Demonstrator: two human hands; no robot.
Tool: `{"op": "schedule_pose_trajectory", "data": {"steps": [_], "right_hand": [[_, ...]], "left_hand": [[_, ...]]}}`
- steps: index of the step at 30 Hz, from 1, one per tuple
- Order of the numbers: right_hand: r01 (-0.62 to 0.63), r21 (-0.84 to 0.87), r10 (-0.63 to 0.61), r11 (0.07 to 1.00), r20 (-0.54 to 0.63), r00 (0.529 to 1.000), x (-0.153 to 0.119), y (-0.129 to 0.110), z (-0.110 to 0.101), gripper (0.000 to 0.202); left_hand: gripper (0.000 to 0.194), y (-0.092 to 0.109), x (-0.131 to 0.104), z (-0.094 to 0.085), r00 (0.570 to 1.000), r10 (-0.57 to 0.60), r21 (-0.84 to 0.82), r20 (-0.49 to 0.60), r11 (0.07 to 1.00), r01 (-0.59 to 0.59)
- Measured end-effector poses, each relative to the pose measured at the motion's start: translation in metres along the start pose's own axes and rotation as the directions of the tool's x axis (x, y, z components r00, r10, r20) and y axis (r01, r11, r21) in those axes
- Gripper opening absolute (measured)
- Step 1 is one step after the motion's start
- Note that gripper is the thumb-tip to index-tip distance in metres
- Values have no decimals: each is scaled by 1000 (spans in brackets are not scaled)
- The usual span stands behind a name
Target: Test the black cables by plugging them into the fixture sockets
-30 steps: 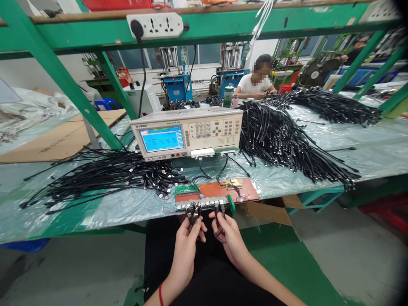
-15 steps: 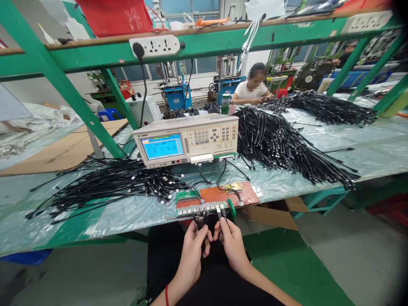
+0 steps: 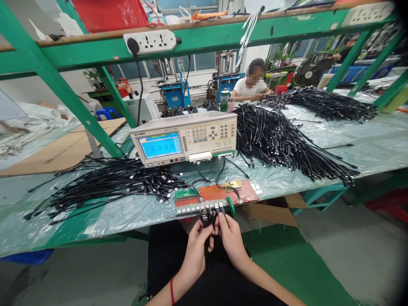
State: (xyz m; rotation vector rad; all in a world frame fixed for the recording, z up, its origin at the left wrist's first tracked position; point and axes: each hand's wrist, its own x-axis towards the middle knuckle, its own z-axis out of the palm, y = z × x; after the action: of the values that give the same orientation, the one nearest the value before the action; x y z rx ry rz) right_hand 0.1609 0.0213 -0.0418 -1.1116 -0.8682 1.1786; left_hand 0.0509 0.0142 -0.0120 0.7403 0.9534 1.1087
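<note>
Close together at the table's front edge, both hands are closed. My left hand [image 3: 200, 239] grips several black USB cables [image 3: 205, 217] by their plug ends. Just beside it, my right hand [image 3: 228, 231] pinches a black cable plug [image 3: 222, 210] against the right part of the port row on a test board [image 3: 216, 192]. The board is orange and green, with white ports along its near edge. Thin black leads join it to a beige tester [image 3: 208, 142] with a lit blue screen [image 3: 159, 145]. My fingers hide the lower ends of the held cables.
A pile of black cables [image 3: 127, 182] lies left of the board; a larger heap [image 3: 274, 136] is right of the tester. A green frame [image 3: 204, 40] with a power strip [image 3: 151, 41] spans above. A co-worker [image 3: 251, 83] sits across the table. A cardboard box [image 3: 270, 212] stands below the edge.
My left hand has moved right with its cables, closer to my right hand. My right hand stays at the right ports. The tester's screen display has changed, and the view has shifted slightly.
</note>
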Motion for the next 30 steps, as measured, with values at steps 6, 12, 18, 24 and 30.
{"op": "schedule_pose_trajectory", "data": {"steps": [6,12,18,24,30], "right_hand": [[-80,65,81,995,-17,997,1,0,0,48],[-223,189,197,956,147,969,-2,-2,2,42],[-216,265,200,940,86,976,-3,5,1,39],[-127,86,124,988,38,992,0,0,1,49],[-118,4,117,993,75,990,4,-1,0,54]], "left_hand": [[26,-2,-2,0,998,12,-59,-66,998,-16],[26,-7,-2,0,996,21,-123,-82,992,-31],[26,-5,-4,-1,998,15,-188,-62,982,-27],[25,-1,-5,-3,987,50,-187,-150,979,-78],[24,-3,-5,-6,991,89,-128,-97,987,-101]]}}
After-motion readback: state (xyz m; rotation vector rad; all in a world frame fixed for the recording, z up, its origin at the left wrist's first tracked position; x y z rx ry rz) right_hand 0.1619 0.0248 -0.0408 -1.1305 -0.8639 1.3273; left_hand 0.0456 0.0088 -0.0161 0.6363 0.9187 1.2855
